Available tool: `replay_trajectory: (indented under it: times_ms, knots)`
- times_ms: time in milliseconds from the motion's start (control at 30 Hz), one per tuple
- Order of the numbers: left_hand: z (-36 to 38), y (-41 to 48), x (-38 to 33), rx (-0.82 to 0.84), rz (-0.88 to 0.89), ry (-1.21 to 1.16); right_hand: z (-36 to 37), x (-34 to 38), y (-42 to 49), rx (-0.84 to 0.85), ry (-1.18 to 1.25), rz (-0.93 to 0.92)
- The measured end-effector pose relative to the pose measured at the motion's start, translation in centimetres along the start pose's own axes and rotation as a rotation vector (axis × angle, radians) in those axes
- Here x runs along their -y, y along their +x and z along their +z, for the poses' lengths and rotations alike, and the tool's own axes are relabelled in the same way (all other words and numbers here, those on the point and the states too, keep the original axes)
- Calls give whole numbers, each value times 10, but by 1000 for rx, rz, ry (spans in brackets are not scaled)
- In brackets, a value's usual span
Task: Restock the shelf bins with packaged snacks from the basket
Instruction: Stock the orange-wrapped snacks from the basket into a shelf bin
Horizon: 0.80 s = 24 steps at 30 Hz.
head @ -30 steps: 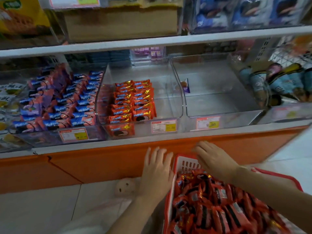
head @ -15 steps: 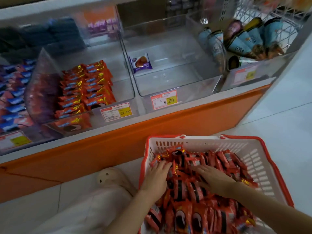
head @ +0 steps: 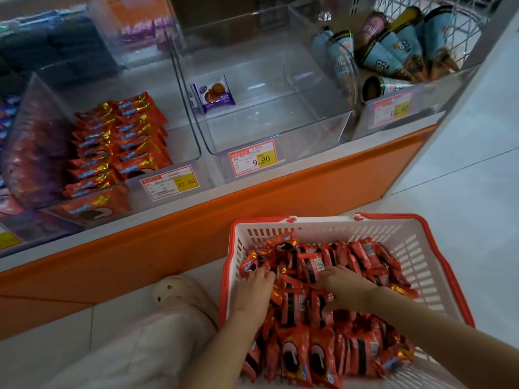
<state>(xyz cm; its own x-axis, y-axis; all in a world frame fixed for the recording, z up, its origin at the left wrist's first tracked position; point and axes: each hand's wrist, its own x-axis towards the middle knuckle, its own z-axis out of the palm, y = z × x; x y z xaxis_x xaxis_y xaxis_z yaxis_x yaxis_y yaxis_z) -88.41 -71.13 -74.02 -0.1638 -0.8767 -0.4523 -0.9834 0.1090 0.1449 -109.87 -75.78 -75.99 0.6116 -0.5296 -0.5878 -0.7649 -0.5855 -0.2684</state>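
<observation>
Both of your hands are down in the red and white basket (head: 408, 249), which sits on the floor in front of the shelf. Your left hand (head: 254, 290) lies on the left side of the pile of red snack packs (head: 297, 307), and your right hand (head: 344, 287) lies in the middle of it. The fingers (head: 264, 274) of both hands bend a little and their tips dip in among the packs. You cannot tell from here if they have hold of one. Most packs near your hands stand on their edges, with their long sides pointing from you toward the shelf. The red bin (head: 179, 113), where the same kind of packs lie, is up and to the left of the basket, so your left hand is the nearer one. In that bin the packs lie flat in two rows, with their long sides going across. There is one basket, and it holds too many packs to count. To the right of the red bin, the middle bin (head: 280, 130) has just one purple pack (head: 214, 94), and the next bin holds several cone snacks (head: 393, 56).
</observation>
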Motion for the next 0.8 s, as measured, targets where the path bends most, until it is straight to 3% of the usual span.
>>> replay_trajectory:
  times_ms: [167,333,567,700,800]
  knots:
    - [0,-4,5,-123,14,-63,-9,2,-12,-238,153,98]
    - [-24,-21,15,-347,3,-449,-29,24,-18,-511,314,207]
    - [-60,-53,29,-605,27,-800,-61,83,-23,-847,757,-7]
    - [-77,-75,41,-712,90,-828,-80,112,-28,-810,977,-167]
    - [-85,-89,45,-829,78,-862,-89,131,-33,-629,1121,-289]
